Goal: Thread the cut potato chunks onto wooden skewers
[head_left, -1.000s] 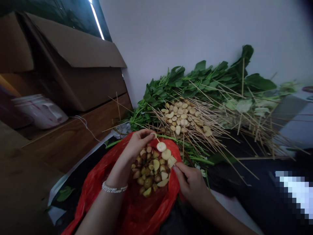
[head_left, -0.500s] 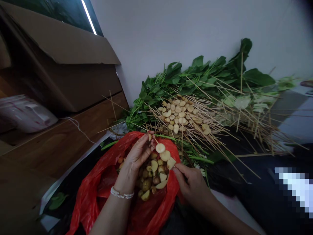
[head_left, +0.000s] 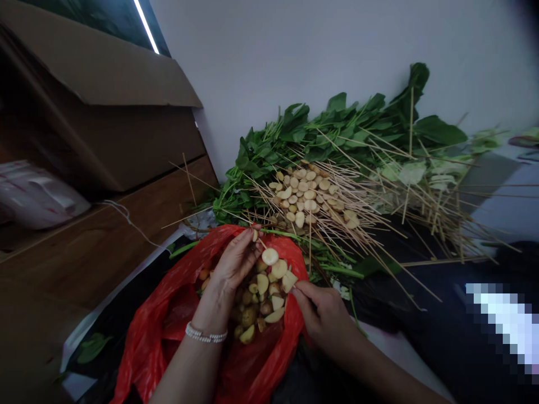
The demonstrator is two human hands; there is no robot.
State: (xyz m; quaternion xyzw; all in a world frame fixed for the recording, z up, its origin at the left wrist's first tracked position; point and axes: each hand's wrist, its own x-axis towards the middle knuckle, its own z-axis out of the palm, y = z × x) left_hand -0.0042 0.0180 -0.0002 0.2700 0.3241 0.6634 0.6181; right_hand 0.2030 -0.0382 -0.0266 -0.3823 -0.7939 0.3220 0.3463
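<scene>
My right hand is closed around the lower end of a thin wooden skewer. Threaded on that skewer, one after another, are pale potato slices, the lowest touching my fingertips. Up at the skewer's far end, my left hand, with a white beaded bracelet at its wrist, pinches a small potato piece. Both hands are over an open red plastic bag. Inside it lie many cut potatoes, some with brown skin, and a bit of something orange at the left.
Behind the bag lies a heap of potato-loaded skewers, sticks pointing right. Leafy green stems line the wall. Pale leaves on skewers lie at the right. A cardboard box and a white plastic bundle stand at the left.
The whole view has shifted slightly, so everything sits a little further left. Both hands keep nearly the same pose around the skewer and the potato piece.
</scene>
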